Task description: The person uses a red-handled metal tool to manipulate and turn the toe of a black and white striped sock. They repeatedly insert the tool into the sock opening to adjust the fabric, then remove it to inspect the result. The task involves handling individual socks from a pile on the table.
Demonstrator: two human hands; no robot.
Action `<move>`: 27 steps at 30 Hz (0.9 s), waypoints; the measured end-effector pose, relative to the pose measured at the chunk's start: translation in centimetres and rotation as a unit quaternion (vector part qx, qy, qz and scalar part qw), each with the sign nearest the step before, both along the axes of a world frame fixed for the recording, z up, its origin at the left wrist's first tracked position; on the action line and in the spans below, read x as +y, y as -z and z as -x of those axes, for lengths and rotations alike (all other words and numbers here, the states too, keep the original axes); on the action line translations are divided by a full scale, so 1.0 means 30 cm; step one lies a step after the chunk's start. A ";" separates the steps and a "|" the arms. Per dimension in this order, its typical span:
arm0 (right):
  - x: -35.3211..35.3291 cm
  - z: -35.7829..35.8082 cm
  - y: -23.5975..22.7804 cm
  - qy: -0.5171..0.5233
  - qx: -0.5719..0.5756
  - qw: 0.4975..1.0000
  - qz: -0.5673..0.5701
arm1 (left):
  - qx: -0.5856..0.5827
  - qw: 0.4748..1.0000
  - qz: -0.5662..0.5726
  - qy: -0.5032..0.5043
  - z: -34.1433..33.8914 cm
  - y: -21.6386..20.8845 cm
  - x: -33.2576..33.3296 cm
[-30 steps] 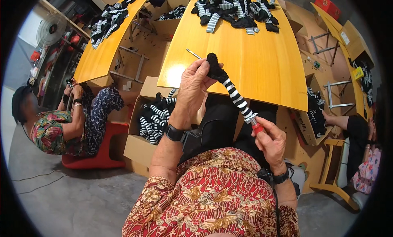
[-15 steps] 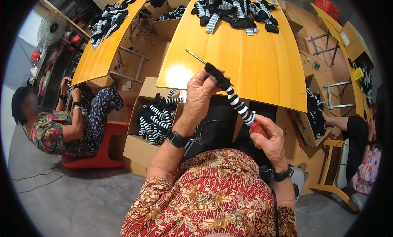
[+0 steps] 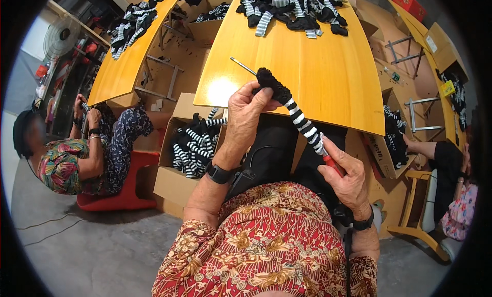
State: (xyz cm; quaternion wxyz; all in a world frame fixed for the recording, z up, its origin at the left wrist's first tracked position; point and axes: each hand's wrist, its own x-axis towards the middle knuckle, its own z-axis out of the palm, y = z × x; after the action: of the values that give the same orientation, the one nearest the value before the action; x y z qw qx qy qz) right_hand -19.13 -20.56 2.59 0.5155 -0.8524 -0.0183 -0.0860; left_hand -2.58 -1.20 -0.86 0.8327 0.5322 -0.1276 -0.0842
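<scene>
Left hand pinching black end of striped knit tube, right hand curled round red tool handle

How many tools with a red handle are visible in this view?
1: the red-handled tool, held in the right hand, with the striped fabric around its shaft. Others may be hidden.

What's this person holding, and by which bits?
The left grip pinches the black end of what looks like a striped sock. The right grip holds a tool by its red handle; its metal tip shows past the black end.
</scene>
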 end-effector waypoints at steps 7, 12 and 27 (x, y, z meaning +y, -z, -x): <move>-0.041 -0.013 0.033 -0.043 0.072 0.989 -0.119 | -0.008 0.999 0.036 0.004 -0.020 -0.023 0.010; -0.042 -0.019 0.050 -0.041 0.113 0.966 -0.227 | -0.013 0.999 0.035 0.022 -0.034 -0.018 0.017; -0.107 -0.092 0.018 -0.069 0.178 0.900 -0.391 | -0.109 0.971 -0.182 0.109 -0.060 -0.075 0.078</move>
State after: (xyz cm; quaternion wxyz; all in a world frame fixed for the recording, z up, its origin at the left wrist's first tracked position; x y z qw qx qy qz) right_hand -16.38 -23.78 2.05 0.8067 -0.5798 0.0504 0.1026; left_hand -0.78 1.14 1.38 0.6889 0.6634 -0.2577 -0.1373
